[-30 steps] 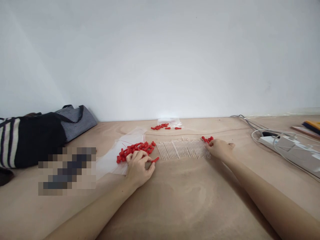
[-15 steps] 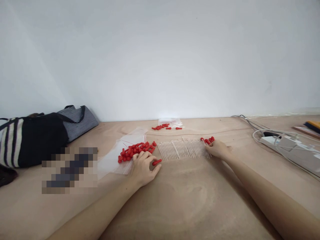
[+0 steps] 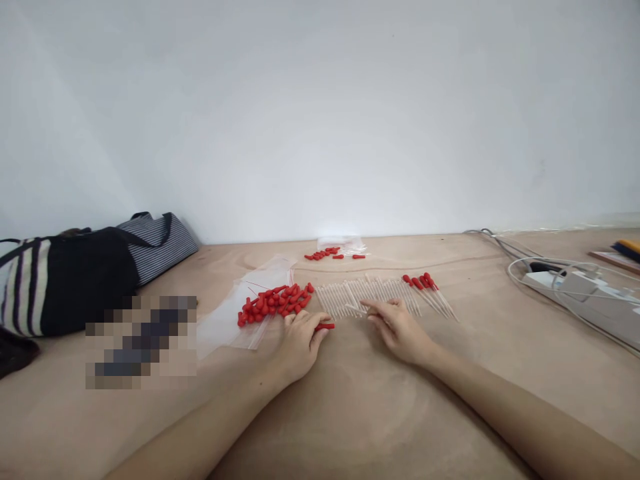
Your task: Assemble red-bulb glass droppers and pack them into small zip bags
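Note:
My left hand (image 3: pixel 301 343) is closed in a pinch round a red rubber dropper bulb (image 3: pixel 325 327), at the near edge of a heap of red bulbs (image 3: pixel 273 303). My right hand (image 3: pixel 403 330) reaches over a row of thin clear tubes (image 3: pixel 383 290), its index finger stretched out and thumb apart. One pale tube (image 3: pixel 355 307) lies askew by those fingertips; whether they touch it is hard to see. Right of the row, several droppers (image 3: pixel 425 283) with red bulbs on their tubes lie slanted side by side.
Clear plastic bags (image 3: pixel 220 320) lie under and beside the heap. More red bulbs (image 3: pixel 323 254) and a small bag (image 3: pixel 340 243) are near the wall. At left are a black bag (image 3: pixel 95 280) and a blurred-out patch (image 3: pixel 143 343); at right, a white power strip (image 3: pixel 580 293) with cables.
My right hand has moved left from the finished droppers to the middle of the tube row, uncovering those droppers. My left hand has shifted slightly right with the dropper bulb.

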`<action>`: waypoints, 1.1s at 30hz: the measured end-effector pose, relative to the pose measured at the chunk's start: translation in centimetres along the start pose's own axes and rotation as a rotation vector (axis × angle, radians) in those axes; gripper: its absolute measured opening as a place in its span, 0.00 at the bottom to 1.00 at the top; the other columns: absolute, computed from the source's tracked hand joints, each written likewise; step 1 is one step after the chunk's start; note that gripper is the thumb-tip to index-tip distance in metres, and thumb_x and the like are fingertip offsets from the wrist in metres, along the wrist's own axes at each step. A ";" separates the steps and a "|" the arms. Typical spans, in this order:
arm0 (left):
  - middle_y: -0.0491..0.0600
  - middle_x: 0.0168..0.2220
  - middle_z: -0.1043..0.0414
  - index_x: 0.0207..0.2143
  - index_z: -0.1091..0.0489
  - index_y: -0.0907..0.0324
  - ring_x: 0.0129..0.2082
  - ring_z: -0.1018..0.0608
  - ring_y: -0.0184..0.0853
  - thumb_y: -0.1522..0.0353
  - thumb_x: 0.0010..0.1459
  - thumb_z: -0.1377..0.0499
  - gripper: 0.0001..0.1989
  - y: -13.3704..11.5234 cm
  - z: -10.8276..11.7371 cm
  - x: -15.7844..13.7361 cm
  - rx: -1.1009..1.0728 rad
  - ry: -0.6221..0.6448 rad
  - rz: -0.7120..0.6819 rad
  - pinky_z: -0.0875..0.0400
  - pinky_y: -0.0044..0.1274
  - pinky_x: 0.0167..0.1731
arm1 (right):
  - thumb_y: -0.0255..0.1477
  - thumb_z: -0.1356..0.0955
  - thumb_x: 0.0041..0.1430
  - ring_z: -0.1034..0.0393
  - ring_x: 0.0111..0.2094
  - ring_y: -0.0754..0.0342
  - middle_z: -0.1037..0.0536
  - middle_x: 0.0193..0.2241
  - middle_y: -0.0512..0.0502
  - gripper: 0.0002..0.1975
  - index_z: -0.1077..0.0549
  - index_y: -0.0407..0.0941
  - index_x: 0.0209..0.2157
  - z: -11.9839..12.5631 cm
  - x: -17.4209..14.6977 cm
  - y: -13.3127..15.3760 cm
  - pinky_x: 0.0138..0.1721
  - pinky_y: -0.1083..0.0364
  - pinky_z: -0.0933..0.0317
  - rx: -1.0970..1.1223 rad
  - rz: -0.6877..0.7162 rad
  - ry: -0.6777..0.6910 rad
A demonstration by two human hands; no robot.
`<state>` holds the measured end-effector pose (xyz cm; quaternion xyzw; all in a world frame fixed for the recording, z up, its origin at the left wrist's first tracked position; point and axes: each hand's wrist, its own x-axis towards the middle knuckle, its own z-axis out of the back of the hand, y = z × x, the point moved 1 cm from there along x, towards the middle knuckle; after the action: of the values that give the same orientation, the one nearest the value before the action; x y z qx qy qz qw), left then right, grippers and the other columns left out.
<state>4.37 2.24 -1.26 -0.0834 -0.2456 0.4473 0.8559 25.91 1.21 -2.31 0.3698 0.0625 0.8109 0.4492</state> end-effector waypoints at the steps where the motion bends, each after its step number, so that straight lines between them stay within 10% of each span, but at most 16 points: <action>1: 0.44 0.36 0.28 0.37 0.34 0.55 0.37 0.30 0.36 0.73 0.55 0.49 0.08 0.1 -0.1 0.0 -0.009 0.009 0.008 0.46 0.30 0.37 | 0.19 0.44 0.55 0.34 0.32 0.56 0.26 0.31 0.46 0.16 0.37 0.43 0.44 -0.4 -0.2 0.4 0.41 0.51 0.52 0.006 0.041 0.022; 33: 0.42 0.28 0.26 0.29 0.30 0.55 0.30 0.30 0.33 0.67 0.55 0.47 0.06 -0.9 0.4 0.0 -0.053 -0.053 -0.049 0.49 0.31 0.38 | 0.22 0.42 0.57 0.39 0.26 0.59 0.29 0.24 0.50 0.11 0.29 0.43 0.35 -0.8 -0.3 2.4 0.35 0.54 0.57 -0.080 0.170 0.074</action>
<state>4.89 1.68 -0.57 -0.0881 -0.2817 0.4219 0.8573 23.83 -0.25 -1.95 0.3255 0.0152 0.8610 0.3905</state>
